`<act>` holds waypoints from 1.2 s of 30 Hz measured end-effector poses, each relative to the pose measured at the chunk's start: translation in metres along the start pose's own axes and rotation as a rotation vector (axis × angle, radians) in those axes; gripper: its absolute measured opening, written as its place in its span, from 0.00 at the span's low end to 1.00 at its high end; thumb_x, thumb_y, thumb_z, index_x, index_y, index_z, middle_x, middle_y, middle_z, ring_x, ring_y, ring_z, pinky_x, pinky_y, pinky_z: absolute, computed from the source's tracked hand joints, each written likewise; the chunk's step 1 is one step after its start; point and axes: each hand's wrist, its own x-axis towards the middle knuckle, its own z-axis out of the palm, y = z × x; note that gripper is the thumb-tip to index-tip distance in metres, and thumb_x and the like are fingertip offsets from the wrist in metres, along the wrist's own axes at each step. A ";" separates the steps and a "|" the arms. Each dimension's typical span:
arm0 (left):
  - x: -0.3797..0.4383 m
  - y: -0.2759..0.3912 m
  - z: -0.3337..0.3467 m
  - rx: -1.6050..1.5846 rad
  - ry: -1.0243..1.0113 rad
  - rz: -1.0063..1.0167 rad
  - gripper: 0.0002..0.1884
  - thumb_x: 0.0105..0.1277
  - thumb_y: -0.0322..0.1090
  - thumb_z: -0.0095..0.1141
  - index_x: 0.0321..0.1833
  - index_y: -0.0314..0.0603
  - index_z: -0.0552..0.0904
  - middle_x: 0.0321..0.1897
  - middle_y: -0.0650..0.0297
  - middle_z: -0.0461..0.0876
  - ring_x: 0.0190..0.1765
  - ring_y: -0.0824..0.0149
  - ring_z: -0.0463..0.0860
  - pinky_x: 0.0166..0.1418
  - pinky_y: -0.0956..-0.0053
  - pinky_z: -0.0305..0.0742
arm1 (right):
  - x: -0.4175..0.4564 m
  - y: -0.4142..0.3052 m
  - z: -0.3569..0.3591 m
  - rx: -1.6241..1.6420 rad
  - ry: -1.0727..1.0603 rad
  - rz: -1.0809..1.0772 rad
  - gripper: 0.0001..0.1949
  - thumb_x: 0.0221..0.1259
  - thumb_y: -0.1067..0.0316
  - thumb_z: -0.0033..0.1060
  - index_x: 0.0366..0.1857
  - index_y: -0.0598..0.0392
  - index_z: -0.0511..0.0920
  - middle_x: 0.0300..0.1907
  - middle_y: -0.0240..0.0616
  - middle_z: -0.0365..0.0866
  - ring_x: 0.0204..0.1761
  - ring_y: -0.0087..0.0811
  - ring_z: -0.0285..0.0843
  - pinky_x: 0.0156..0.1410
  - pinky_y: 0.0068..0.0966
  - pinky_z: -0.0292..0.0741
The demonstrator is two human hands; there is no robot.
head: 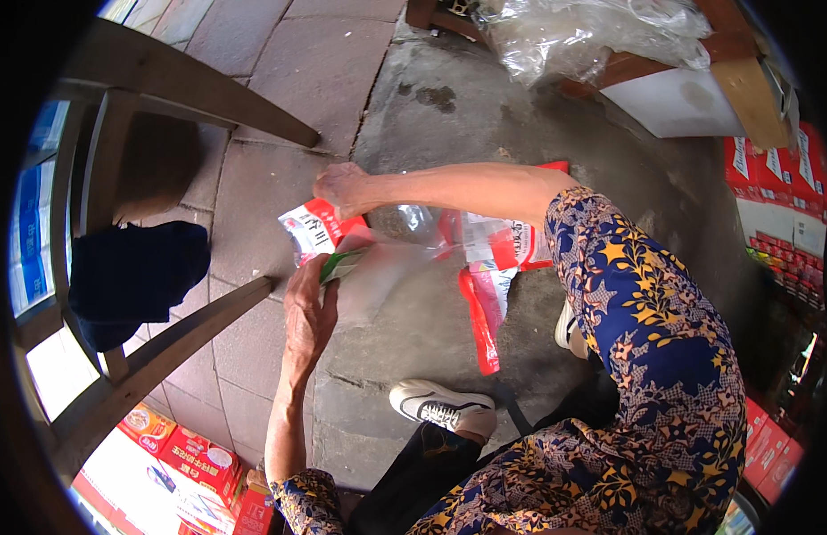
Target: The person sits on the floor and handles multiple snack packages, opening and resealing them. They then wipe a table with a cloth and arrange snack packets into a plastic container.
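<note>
My left hand (311, 307) pinches a green-edged clear plastic bag (343, 264) between thumb and fingers. A blurred translucent part of the bag spreads to the right, low over the pavement. Farther forward, my right hand (343, 189) is curled at the upper edge of a red-and-white printed plastic packet (316, 231); its fingertips are partly hidden. Beneath and beside my right forearm lie more red-and-white packets (500, 237), overlapping on the ground. Nearer my feet, another red-and-white packet (486, 314) lies lengthwise.
A wooden stool (179, 80) lies at the left, with dark blue cloth (139, 281) hanging on it. Red cartons (196, 461) stand lower left, and red beer cases (778, 170) stand right. Clear plastic wrap (554, 40) covers a wooden piece at the top. My shoe (440, 401) is below.
</note>
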 end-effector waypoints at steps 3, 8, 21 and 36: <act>0.003 0.002 -0.007 0.067 -0.009 0.027 0.19 0.54 0.15 0.57 0.50 0.32 0.78 0.45 0.49 0.80 0.49 0.45 0.80 0.53 0.56 0.75 | 0.010 -0.023 -0.034 0.423 -0.440 0.101 0.07 0.42 0.67 0.68 0.23 0.58 0.83 0.23 0.38 0.82 0.27 0.34 0.80 0.27 0.34 0.71; 0.008 0.011 -0.003 0.286 0.046 0.144 0.19 0.53 0.17 0.61 0.49 0.33 0.77 0.59 0.48 0.75 0.66 0.44 0.71 0.65 0.52 0.69 | -0.016 -0.037 -0.055 1.110 -0.728 0.186 0.05 0.49 0.71 0.62 0.23 0.61 0.80 0.20 0.24 0.74 0.23 0.18 0.67 0.26 0.24 0.62; -0.011 -0.013 -0.017 -0.083 0.094 -0.303 0.20 0.56 0.26 0.64 0.53 0.31 0.80 0.38 0.49 0.86 0.40 0.57 0.87 0.46 0.64 0.81 | -0.040 -0.036 -0.090 0.653 -0.166 0.240 0.10 0.62 0.63 0.62 0.37 0.60 0.81 0.30 0.33 0.79 0.33 0.23 0.77 0.36 0.27 0.75; 0.003 0.015 -0.023 -1.040 0.184 -0.568 0.16 0.65 0.27 0.55 0.54 0.26 0.77 0.41 0.57 0.84 0.38 0.67 0.85 0.41 0.71 0.86 | -0.090 -0.069 -0.100 0.556 0.080 0.149 0.33 0.55 0.60 0.70 0.64 0.61 0.66 0.58 0.52 0.72 0.65 0.55 0.66 0.70 0.42 0.66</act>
